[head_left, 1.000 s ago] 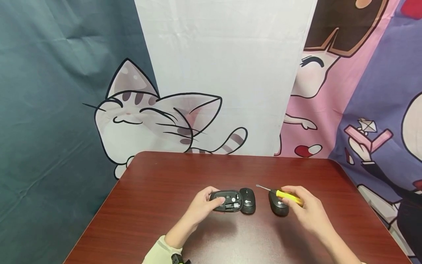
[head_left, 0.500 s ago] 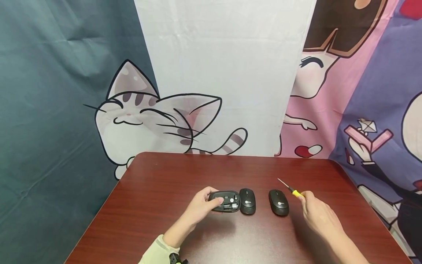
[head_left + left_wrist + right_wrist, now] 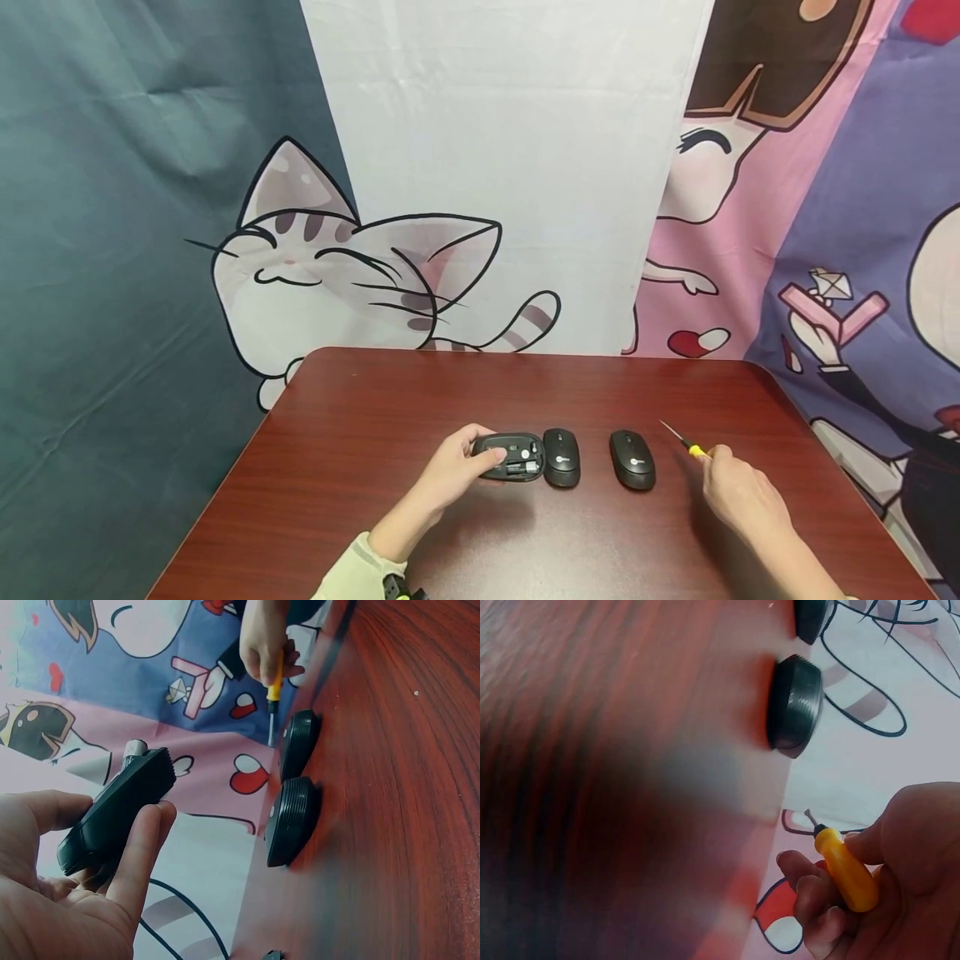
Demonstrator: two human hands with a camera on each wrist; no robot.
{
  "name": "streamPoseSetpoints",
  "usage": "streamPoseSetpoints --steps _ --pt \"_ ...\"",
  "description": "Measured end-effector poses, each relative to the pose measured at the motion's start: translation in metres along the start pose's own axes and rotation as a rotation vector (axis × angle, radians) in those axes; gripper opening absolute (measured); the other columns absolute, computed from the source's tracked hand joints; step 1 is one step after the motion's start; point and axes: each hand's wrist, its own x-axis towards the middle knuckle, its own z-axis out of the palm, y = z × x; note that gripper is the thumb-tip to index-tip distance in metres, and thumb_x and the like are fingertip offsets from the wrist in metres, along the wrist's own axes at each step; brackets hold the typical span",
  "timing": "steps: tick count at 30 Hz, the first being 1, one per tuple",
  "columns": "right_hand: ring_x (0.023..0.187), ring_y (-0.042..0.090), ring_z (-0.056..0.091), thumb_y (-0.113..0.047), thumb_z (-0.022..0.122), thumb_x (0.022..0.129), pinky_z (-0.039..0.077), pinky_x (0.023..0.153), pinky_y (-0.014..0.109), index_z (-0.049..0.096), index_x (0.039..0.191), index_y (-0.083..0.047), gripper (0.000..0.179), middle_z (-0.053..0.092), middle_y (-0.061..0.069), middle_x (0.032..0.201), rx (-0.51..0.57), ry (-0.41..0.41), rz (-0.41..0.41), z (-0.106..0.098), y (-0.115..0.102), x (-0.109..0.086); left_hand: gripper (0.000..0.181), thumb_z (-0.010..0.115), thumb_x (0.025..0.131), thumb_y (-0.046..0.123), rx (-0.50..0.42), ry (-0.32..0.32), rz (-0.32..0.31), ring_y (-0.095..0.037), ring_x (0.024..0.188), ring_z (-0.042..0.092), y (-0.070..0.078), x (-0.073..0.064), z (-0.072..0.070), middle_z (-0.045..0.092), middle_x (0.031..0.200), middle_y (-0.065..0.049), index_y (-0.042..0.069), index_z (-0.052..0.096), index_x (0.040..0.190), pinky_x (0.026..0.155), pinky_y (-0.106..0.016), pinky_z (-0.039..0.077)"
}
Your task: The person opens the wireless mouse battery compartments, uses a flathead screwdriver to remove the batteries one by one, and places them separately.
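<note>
My left hand [image 3: 459,461] holds a black computer mouse [image 3: 521,450] by its left end, thumb on the upturned underside. The battery bay is uncovered, and a silvery battery [image 3: 135,748] pokes up from it in the left wrist view. On the right, my right hand [image 3: 744,493] grips a screwdriver [image 3: 847,871] by its yellow handle, the thin metal shaft pointing away toward the back of the table. Between the hands, two more black mice lie right side up: one mouse [image 3: 562,458] beside the held one, the other mouse [image 3: 632,460] nearer the screwdriver.
A reddish-brown wooden table [image 3: 420,392] carries the mice. Behind its far edge hangs a printed cloth backdrop [image 3: 525,167] with a cartoon cat. A pale sleeve [image 3: 358,571] and a dark wristband [image 3: 395,586] show on the left arm.
My right hand has drawn the screwdriver to the right, away from above the right-hand mouse, and its handle has sunk deeper into the fist. The left hand keeps its hold almost unmoved.
</note>
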Motion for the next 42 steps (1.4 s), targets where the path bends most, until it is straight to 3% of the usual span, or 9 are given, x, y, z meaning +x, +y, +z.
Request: streamPoseSetpoints --steps 11,23,32,36,42 --pt "0.07 0.056 0.06 -0.02 0.046 0.102 0.048 0.057 0.063 0.049 0.085 0.004 0.03 0.062 0.032 0.077 -0.044 -0.147 0.101 0.006 0.009 0.005 0.036 0.069 0.095 0.012 -0.019 -0.011 0.0 -0.018 0.084 0.073 -0.001 -0.002 -0.002 0.07 0.101 -0.012 -0.009 0.057 0.12 0.085 -0.058 0.059" --pt "0.067 0.042 0.06 -0.032 0.065 0.094 0.048 0.056 0.058 0.053 0.084 -0.003 0.033 0.06 0.018 0.073 -0.1 -0.268 0.067 0.013 0.012 0.004 0.037 0.068 0.096 0.013 -0.043 -0.013 -0.01 -0.019 0.086 0.073 -0.001 -0.003 0.0 0.07 0.102 -0.014 -0.01 0.055 0.121 0.086 -0.057 0.058" --pt "0.074 0.045 0.062 -0.038 0.067 0.093 0.05 0.058 0.059 0.054 0.089 -0.003 0.038 0.061 0.019 0.078 -0.113 -0.304 0.073 0.011 0.01 0.004 0.038 0.068 0.095 0.012 -0.066 -0.018 -0.007 -0.019 0.086 0.073 -0.002 -0.002 -0.001 0.071 0.103 -0.015 -0.011 0.054 0.122 0.088 -0.06 0.057" --pt "0.073 0.043 0.061 -0.042 0.066 0.094 0.048 0.057 0.058 0.052 0.088 -0.006 0.039 0.06 0.016 0.077 -0.096 -0.284 0.069 0.005 0.006 0.003 0.038 0.068 0.096 0.012 -0.068 -0.019 -0.01 -0.019 0.087 0.073 -0.002 -0.002 -0.001 0.07 0.104 -0.015 -0.011 0.054 0.123 0.087 -0.057 0.058" --pt "0.071 0.031 0.063 -0.03 0.068 0.094 0.048 0.056 0.051 0.061 0.096 -0.008 0.023 0.064 0.006 0.079 0.039 -0.11 -0.009 -0.002 -0.013 -0.001 0.039 0.068 0.096 0.013 -0.07 -0.014 -0.011 -0.019 0.086 0.073 -0.001 -0.002 -0.001 0.07 0.103 -0.015 -0.011 0.054 0.123 0.087 -0.058 0.057"
